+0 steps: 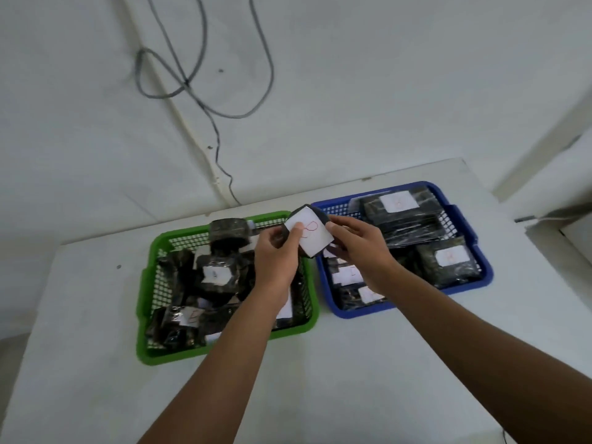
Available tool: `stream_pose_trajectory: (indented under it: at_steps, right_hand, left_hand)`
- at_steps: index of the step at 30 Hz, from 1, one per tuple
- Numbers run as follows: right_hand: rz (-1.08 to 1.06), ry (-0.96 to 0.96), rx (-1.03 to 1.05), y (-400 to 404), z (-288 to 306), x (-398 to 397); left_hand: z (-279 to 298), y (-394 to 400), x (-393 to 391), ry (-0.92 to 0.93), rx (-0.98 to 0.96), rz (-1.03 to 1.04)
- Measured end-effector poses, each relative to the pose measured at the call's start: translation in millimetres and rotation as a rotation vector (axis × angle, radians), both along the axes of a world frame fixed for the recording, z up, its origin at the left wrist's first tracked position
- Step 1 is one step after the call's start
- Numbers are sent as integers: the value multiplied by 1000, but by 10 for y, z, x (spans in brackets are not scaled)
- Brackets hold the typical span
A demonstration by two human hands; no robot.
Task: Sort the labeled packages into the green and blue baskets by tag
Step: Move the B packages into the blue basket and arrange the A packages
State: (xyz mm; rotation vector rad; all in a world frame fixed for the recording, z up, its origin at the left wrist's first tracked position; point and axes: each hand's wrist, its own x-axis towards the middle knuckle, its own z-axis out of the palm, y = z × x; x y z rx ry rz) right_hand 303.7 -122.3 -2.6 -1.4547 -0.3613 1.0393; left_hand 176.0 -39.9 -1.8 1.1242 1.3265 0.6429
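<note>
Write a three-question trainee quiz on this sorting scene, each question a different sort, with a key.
1. True or false: both hands hold the held package.
2. The held package hangs above: A) the gap between the green basket and the blue basket; B) the bare table in front of the baskets; C) the floor.
3. Fill in: the mark on the held package's white tag is written in ___ ink.

Key: 1 true: left hand and right hand each have a grip on it. 2 A. 3 red.
</note>
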Motion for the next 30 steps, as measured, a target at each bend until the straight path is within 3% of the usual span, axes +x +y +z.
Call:
stream_pose_trajectory:
  at_steps: [6,15,21,26,30]
  right_hand:
    - [3,-94,-60,-378,-40,771]
    - [217,-548,-238,-266,-169,1435]
    - [420,-793,-232,302,-53,1472]
    - [731,-906,-318,719,-169,1320]
    - [795,-934,-361,855,-340,1222]
  left_hand:
    - [-78,-243,480,292,229,-150]
    - [-682,-286,568,542,346,-226]
    - [-733,-344,508,515,411,-227]
    - [-763,-300,454,509,397,-216]
    - [-774,-282,428,501,399,-217]
